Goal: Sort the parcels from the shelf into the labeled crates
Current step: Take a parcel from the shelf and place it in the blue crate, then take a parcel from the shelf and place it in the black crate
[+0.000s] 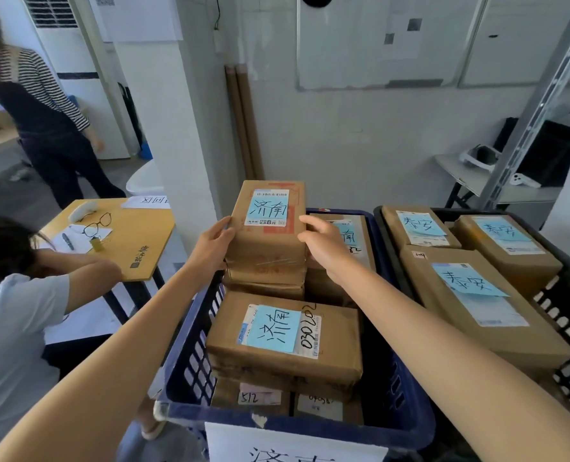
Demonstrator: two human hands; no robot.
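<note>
A 济南-labelled parcel (266, 241), gripped at both sides by left hand (214, 242) and right hand (323, 243), should be lowered squarely onto the blue crate's (190, 365) far-left stack (265, 281).

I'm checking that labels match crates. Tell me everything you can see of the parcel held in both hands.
The brown cardboard parcel is a creased rectangular box with clear tape and faded red print. A blue sticky note handwritten 济南 covers most of its white barcode label. It sits atop a stack of similar boxes at the far left of the blue plastic crate. The left hand grips its left edge, the right hand its right edge.
</note>
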